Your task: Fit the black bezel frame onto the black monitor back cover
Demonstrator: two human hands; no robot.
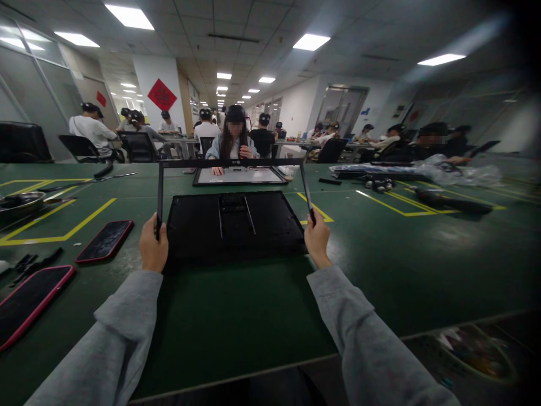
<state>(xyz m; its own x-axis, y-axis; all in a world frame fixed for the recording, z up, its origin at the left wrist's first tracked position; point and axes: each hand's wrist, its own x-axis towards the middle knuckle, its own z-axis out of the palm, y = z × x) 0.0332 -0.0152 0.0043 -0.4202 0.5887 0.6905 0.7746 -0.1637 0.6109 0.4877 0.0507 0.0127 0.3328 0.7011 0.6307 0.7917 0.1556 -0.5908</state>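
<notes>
A thin black monitor frame (230, 163) is held up off the table, open side toward me. My left hand (153, 243) is closed round its left leg near the lower end. My right hand (316, 237) grips the end of its right leg. Directly below and behind the frame, a black monitor back panel (232, 223) lies flat on the green table (236, 316), with a rectangular mount area in its middle. Both my arms wear grey sleeves.
Two red-edged phones (104, 241) (29, 301) lie at left, with small black tools (31, 262) beside them. A person sits opposite at another flat screen (240, 176). A metal bowl (19, 203) is far left; black parts and plastic wrap (422, 172) lie at right. Yellow lines mark the table.
</notes>
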